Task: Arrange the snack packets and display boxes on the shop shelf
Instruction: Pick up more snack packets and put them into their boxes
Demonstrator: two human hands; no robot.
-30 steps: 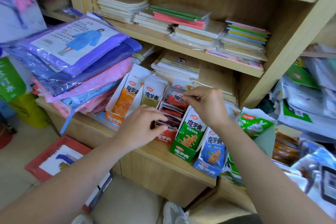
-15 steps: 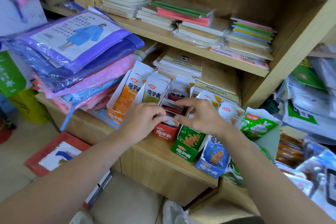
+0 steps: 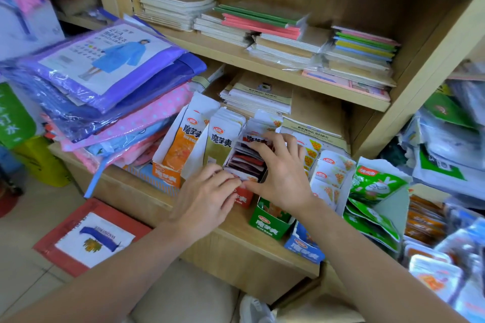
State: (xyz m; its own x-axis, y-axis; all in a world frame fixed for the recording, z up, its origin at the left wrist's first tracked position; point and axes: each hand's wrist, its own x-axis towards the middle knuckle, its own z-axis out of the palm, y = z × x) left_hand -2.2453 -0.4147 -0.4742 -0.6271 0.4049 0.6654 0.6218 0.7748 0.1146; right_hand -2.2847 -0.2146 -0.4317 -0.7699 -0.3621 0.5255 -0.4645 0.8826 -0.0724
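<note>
Snack packets [image 3: 245, 161] in dark red and white are stood in a tight row inside a red display box [image 3: 242, 199], which is set on the front part of the lower wooden shelf [image 3: 136, 187]. The row is spanned by the right hand [image 3: 282, 174]: its fingers are spread and bent over the back packets, its thumb is set against the front one, and the row is held between them. The left hand [image 3: 207, 198] is placed at the front of the box with its fingers bent and their tips against the front packet; whether anything is pinched there cannot be told.

Just to the left, an olive display box [image 3: 219, 140] and an orange display box [image 3: 172, 155] are leaned back side by side. To the right, a green display box [image 3: 270, 221] and a blue display box [image 3: 304, 246] are set at the shelf edge, with white cone-printed packets [image 3: 328, 172] behind them and green bags [image 3: 372, 187] further right. Bagged raincoats [image 3: 105, 68] are stacked at the left end of the shelf. Notebooks [image 3: 262, 25] are piled on the shelf above. A red-bordered pack [image 3: 91, 237] is laid on the floor below.
</note>
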